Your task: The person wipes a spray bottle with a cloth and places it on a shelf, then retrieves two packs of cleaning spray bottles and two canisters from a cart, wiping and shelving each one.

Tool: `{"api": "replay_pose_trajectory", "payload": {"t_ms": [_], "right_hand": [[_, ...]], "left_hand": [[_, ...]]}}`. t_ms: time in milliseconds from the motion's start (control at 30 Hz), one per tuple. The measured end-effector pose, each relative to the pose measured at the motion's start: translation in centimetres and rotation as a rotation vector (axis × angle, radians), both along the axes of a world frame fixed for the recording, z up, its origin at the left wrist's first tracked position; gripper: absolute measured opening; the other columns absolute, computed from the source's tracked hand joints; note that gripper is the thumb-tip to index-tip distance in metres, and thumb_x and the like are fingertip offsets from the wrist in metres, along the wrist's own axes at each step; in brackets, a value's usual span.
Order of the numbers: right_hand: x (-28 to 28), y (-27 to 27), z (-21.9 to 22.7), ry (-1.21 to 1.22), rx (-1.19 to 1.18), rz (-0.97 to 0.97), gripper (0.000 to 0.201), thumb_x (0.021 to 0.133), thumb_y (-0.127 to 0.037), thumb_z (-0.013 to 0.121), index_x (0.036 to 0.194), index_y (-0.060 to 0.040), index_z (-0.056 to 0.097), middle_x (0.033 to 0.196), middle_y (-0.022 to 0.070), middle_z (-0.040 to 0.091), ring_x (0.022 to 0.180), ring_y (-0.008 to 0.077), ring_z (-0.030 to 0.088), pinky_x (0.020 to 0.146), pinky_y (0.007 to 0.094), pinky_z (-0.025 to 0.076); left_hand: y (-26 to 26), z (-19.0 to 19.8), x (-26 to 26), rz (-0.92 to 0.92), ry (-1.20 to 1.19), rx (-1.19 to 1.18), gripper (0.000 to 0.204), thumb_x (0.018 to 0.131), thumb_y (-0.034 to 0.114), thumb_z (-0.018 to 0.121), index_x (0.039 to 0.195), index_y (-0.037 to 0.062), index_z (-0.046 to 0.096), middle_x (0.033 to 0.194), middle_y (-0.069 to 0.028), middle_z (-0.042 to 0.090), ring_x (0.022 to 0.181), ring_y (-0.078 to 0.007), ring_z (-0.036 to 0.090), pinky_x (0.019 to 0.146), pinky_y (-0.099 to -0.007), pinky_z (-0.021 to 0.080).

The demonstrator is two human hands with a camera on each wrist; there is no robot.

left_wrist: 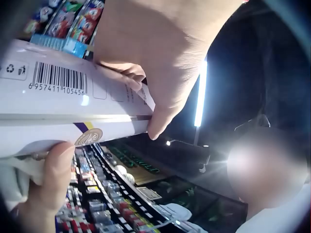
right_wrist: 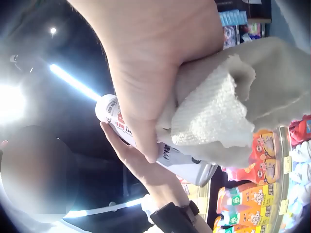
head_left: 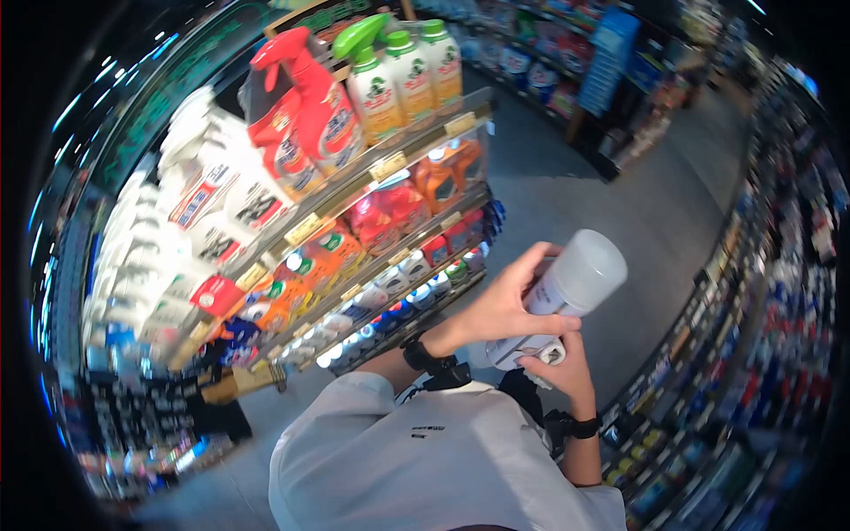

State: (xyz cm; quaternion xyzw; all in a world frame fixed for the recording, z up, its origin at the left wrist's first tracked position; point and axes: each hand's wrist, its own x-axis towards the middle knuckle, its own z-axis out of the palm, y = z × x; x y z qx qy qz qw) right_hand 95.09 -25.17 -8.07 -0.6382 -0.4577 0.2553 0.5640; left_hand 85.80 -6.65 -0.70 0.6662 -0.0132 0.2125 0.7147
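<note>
My left hand (head_left: pixel 505 305) grips a white spray can (head_left: pixel 547 299) with a pale translucent cap (head_left: pixel 591 265); the can is tilted, cap up and to the right. The left wrist view shows the can's printed barcode (left_wrist: pixel 60 79), with my left hand (left_wrist: pixel 160 58) round one end. My right hand (head_left: pixel 568 367) pinches a crumpled off-white cloth (head_left: pixel 551 354) at the can's lower part. In the right wrist view this cloth (right_wrist: pixel 211 119) lies bunched under my right hand (right_wrist: pixel 150 63), beside the can (right_wrist: pixel 182 162), while my left hand (right_wrist: pixel 146 170) reaches round the can's far side.
A tiered shelf (head_left: pixel 354 177) on the left bears red spray bottles (head_left: pixel 323 111), green-capped bottles (head_left: pixel 376 93) and white jugs (head_left: pixel 199 190). More stocked shelving (head_left: pixel 708 354) curves along the right. Grey floor (head_left: pixel 620 208) runs between them.
</note>
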Motion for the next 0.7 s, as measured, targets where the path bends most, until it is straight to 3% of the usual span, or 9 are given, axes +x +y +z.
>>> {"api": "replay_pose_trajectory", "payload": {"t_ms": [133, 267, 367, 400, 567, 633, 700], "right_hand": [[6.7, 3.1, 0.7, 0.123, -0.024, 0.207, 0.056, 0.075, -0.020, 0.096, 0.116, 0.0021, 0.066, 0.105, 0.0107, 0.075, 0.095, 0.0176, 0.072, 0.084, 0.0355, 0.057], [13.2, 6.3, 0.5, 0.119, 0.003, 0.376, 0.055, 0.073, -0.021, 0.098, 0.113, 0.0026, 0.068, 0.110, 0.0105, 0.072, 0.098, 0.0176, 0.070, 0.084, 0.0353, 0.057], [17.9, 9.5, -1.6, 0.135, -0.094, 0.375, 0.056, 0.073, -0.021, 0.098, 0.113, 0.0027, 0.068, 0.110, 0.0098, 0.071, 0.098, 0.0177, 0.068, 0.083, 0.0355, 0.056], [18.4, 10.8, -0.9, 0.207, -0.062, 0.345, 0.055, 0.073, -0.019, 0.098, 0.113, 0.0025, 0.067, 0.109, 0.0086, 0.070, 0.097, 0.0184, 0.067, 0.083, 0.0361, 0.056], [24.2, 17.5, 0.5, 0.059, -0.042, 0.267, 0.059, 0.076, -0.007, 0.094, 0.125, 0.0032, 0.063, 0.131, 0.0151, 0.067, 0.109, 0.0207, 0.067, 0.095, 0.0372, 0.054], [25.1, 20.2, 2.1, -0.007, 0.085, 0.249, 0.065, 0.077, -0.005, 0.092, 0.133, 0.0038, 0.059, 0.140, 0.0183, 0.062, 0.119, 0.0225, 0.064, 0.103, 0.0386, 0.051], [25.1, 23.6, 4.2, -0.101, 0.397, 0.250, 0.073, 0.078, -0.004, 0.092, 0.140, 0.0044, 0.054, 0.148, 0.0205, 0.057, 0.128, 0.0242, 0.059, 0.110, 0.0404, 0.047]], "left_hand": [[0.8, 1.4, 3.7, 0.066, 0.075, 0.125, 0.082, 0.087, 0.025, 0.088, 0.149, 0.0003, 0.040, 0.133, -0.0110, 0.058, 0.126, -0.0182, 0.055, 0.108, -0.0340, 0.044], [1.2, 5.4, 6.0, 0.120, 0.366, 0.251, 0.080, 0.094, 0.034, 0.080, 0.155, 0.0035, 0.037, 0.141, -0.0179, 0.055, 0.130, -0.0253, 0.056, 0.111, -0.0372, 0.045], [1.9, 4.1, 7.6, 0.488, 0.236, 0.450, 0.082, 0.095, 0.030, 0.079, 0.158, 0.0041, 0.035, 0.145, -0.0190, 0.054, 0.133, -0.0276, 0.056, 0.113, -0.0395, 0.046], [2.3, 5.2, 7.1, 0.544, 0.246, 0.408, 0.081, 0.096, 0.026, 0.078, 0.161, 0.0048, 0.034, 0.147, -0.0186, 0.054, 0.137, -0.0269, 0.054, 0.115, -0.0409, 0.045], [6.4, 5.1, 4.9, 1.185, 0.096, 0.544, 0.045, 0.095, 0.009, 0.075, 0.136, 0.0000, 0.060, 0.131, -0.0156, 0.066, 0.123, -0.0240, 0.065, 0.103, -0.0378, 0.054], [9.1, 4.3, 2.4, 1.525, 0.135, 0.738, 0.043, 0.092, 0.005, 0.076, 0.133, -0.0005, 0.062, 0.128, -0.0154, 0.065, 0.119, -0.0250, 0.065, 0.100, -0.0378, 0.055], [12.1, 3.9, 0.9, 1.859, 0.073, 0.778, 0.046, 0.089, 0.003, 0.077, 0.132, -0.0014, 0.061, 0.129, -0.0160, 0.063, 0.114, -0.0270, 0.066, 0.098, -0.0374, 0.055]]}}
